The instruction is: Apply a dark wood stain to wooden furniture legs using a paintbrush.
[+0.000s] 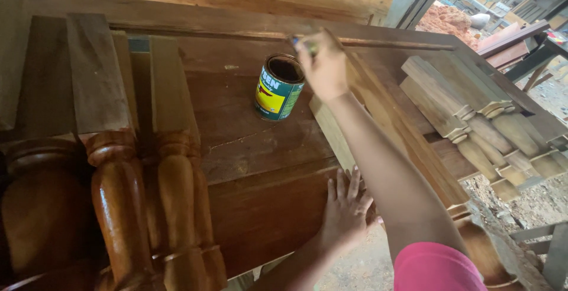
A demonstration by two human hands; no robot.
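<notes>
Brush (303,43) gripped in the right hand (324,66), right by the open tin (279,87).
Left hand (345,206) lies open and flat on the unvarnished leg (378,126), holding nothing.

An open round tin (278,87) with a yellow-and-green label (273,94) stands upright on the brown wooden tabletop (248,149), near its far edge.

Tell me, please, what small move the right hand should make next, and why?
Probably a short dip into the open can. The right hand holds what seems to be a brush just beyond the rim, its bristles hidden. The left hand lies flat on the pale turned leg, which looks unfinished beside the glossy legs.
</notes>
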